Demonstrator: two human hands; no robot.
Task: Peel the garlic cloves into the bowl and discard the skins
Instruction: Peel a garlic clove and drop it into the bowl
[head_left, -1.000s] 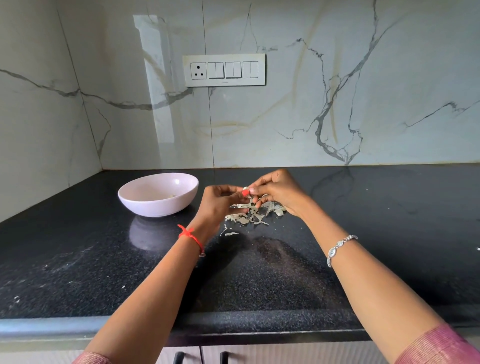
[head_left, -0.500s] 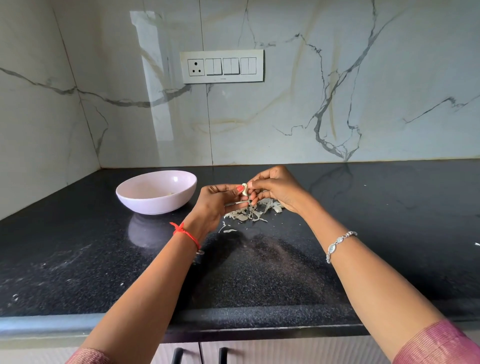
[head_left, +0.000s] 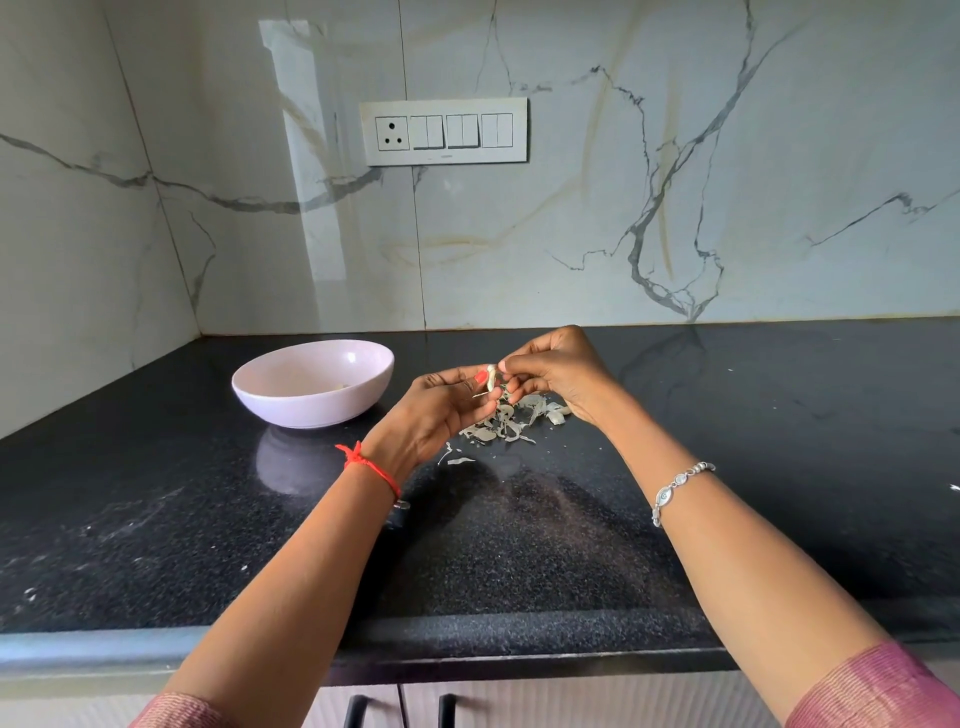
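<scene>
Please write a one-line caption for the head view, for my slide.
The left hand and right hand pinch a clove over the skins on the counter, right of the bowl.

garlic clove (head_left: 491, 375) more bared than before, skin sliver (head_left: 480, 395) peeled loose — jutting out

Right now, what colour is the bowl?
Pale pink, the bowl, shown best in the head view.
</scene>
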